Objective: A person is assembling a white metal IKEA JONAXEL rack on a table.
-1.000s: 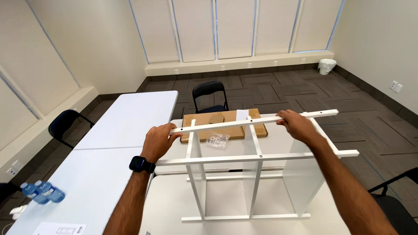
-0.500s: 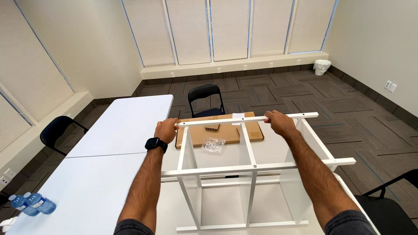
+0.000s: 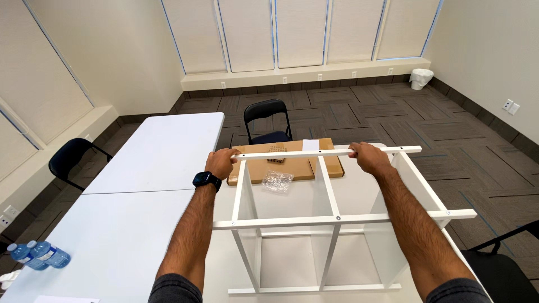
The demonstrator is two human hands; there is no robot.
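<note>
Left hand (image 3: 221, 163): fingers curled around the far rail's left end; smartwatch (image 3: 206, 180) on the wrist.
Right hand (image 3: 368, 157): fingers wrapped over the same rail, near its right end.
White shelf frame (image 3: 331, 219): stands on the white folding table (image 3: 146, 213), directly ahead, open side up.
Cardboard sheet (image 3: 292, 165): lies flat beyond the frame.
Hardware bag (image 3: 277, 182): clear plastic, at the cardboard's near edge.
Water bottles (image 3: 38, 255): table's near-left edge.

The shelf frame (image 3: 337, 219) stands on the table (image 3: 129, 247); behind it, a cardboard sheet (image 3: 292, 165) under a plastic bag (image 3: 277, 181).
</note>
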